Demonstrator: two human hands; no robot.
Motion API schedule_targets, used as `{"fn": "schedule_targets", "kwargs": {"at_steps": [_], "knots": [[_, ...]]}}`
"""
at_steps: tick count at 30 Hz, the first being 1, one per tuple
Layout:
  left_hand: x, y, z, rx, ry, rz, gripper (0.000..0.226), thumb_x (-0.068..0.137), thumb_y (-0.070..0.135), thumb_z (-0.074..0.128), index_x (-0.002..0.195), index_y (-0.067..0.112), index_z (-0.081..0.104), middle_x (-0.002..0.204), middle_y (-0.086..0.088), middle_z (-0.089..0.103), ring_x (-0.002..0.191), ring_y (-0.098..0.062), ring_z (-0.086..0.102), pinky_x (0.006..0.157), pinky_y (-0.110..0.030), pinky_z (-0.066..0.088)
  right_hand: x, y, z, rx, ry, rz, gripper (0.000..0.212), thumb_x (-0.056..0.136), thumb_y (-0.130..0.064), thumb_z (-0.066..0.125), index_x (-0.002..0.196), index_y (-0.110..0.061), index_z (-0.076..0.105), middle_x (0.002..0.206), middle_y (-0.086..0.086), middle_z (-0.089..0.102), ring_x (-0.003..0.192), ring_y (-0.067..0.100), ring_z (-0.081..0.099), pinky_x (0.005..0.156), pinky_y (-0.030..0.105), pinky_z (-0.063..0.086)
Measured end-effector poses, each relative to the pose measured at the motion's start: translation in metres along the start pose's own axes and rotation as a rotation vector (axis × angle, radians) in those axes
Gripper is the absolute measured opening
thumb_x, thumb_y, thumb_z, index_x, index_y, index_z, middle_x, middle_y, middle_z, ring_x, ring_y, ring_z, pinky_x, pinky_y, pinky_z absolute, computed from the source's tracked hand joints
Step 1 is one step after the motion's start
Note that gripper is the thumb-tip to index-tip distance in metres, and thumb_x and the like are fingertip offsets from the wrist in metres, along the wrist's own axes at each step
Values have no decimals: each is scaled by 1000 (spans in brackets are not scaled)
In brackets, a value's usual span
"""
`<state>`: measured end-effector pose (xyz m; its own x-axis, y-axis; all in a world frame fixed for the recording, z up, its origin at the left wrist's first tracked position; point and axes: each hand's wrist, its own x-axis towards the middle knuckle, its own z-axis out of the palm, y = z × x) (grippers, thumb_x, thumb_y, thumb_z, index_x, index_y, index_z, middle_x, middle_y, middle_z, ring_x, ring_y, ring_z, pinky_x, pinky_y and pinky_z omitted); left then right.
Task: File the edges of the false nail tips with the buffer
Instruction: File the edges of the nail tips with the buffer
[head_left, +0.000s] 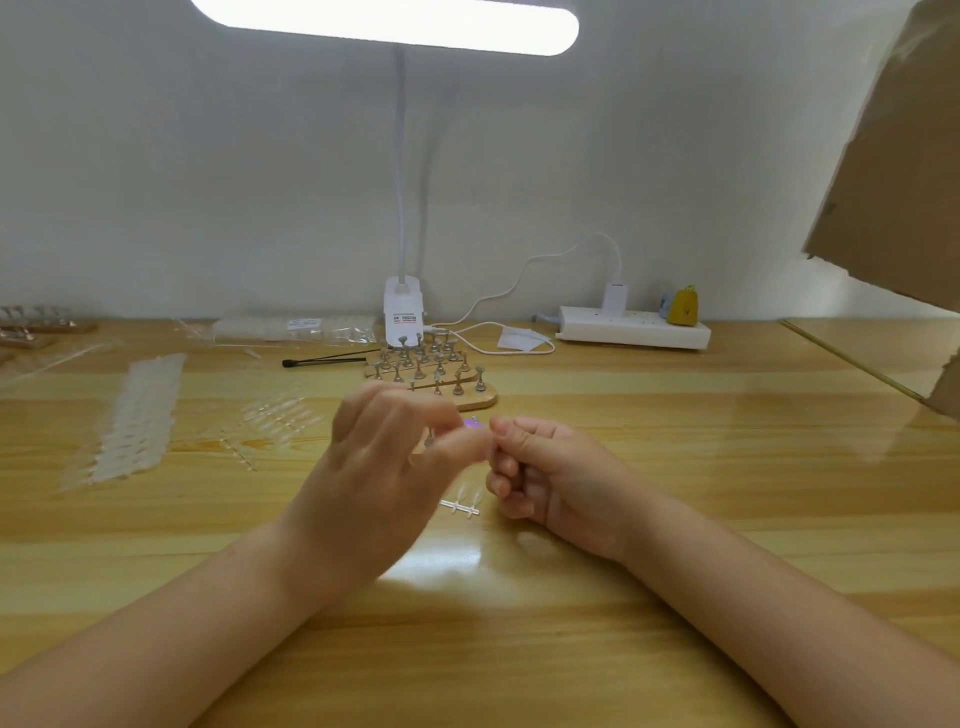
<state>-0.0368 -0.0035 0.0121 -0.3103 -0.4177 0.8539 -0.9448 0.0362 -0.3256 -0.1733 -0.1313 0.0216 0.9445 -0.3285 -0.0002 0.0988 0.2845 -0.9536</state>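
My left hand (384, 467) and my right hand (550, 478) meet above the middle of the wooden table. The left hand pinches a small metal nail stand (430, 437) between thumb and fingers; the nail tip on it is blurred. My right hand is curled round a purple buffer (474, 423), of which only the end shows past the fingers. A short strip of clear nail tips (462, 503) lies on the table just below the hands.
A wooden holder with several metal nail stands (434, 371) sits behind the hands. Strips of clear nail tips (137, 415) lie at the left. A clip lamp (402, 312), a black tool (327, 358) and a white power strip (634, 327) line the back. Cardboard (893, 156) hangs at the right.
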Motion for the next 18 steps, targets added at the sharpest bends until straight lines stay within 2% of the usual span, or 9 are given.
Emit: {"fn": "schedule_targets", "kwargs": {"at_steps": [3,6,8,10,13,16,18], "knots": [[1,6,1,11,-45,123,30,89,2,54,110,23,51,105,1,47,94,-19,50,98,-33,32,-2,-1,-1,-41,-46,8,18,86,-28,57,77,-13,60,63,2,44,52,8,49,45,18,34],[-2,-9,0,70,-85,-31,46,77,-2,71,109,24,51,105,1,46,92,-20,49,90,-32,31,-2,-1,-2,-44,-79,8,21,87,-29,60,70,-16,58,61,-1,39,56,10,50,46,18,35],[-2,-11,-1,32,-53,-89,43,79,1,72,107,24,50,103,0,51,90,-21,51,88,-32,31,-2,0,-2,-46,-82,5,21,86,-30,61,70,-16,57,61,-1,39,57,10,51,47,17,35],[2,-1,-1,-57,5,-10,32,87,5,66,108,23,50,103,0,53,91,-19,53,91,-33,34,-2,1,-1,-40,-90,-7,19,84,-30,61,69,-18,60,61,-1,43,55,9,51,46,17,35],[3,10,0,-59,-45,109,35,85,1,62,109,23,52,105,1,48,93,-18,51,93,-34,36,-1,1,-1,-38,-99,-6,17,85,-30,61,74,-18,64,63,0,48,53,7,50,46,17,35],[-1,-4,-1,23,-101,-40,49,75,-2,74,109,24,50,103,-2,51,91,-20,50,87,-33,33,-1,-1,-3,-11,-78,16,19,86,-27,57,70,-18,62,59,-2,41,55,10,51,45,18,36],[-1,-7,-3,18,-52,-89,43,80,1,72,108,24,50,101,-2,54,88,-21,52,86,-34,33,0,-1,-3,-13,-69,14,20,85,-27,57,68,-18,62,59,-2,40,56,11,51,45,18,36]]}}
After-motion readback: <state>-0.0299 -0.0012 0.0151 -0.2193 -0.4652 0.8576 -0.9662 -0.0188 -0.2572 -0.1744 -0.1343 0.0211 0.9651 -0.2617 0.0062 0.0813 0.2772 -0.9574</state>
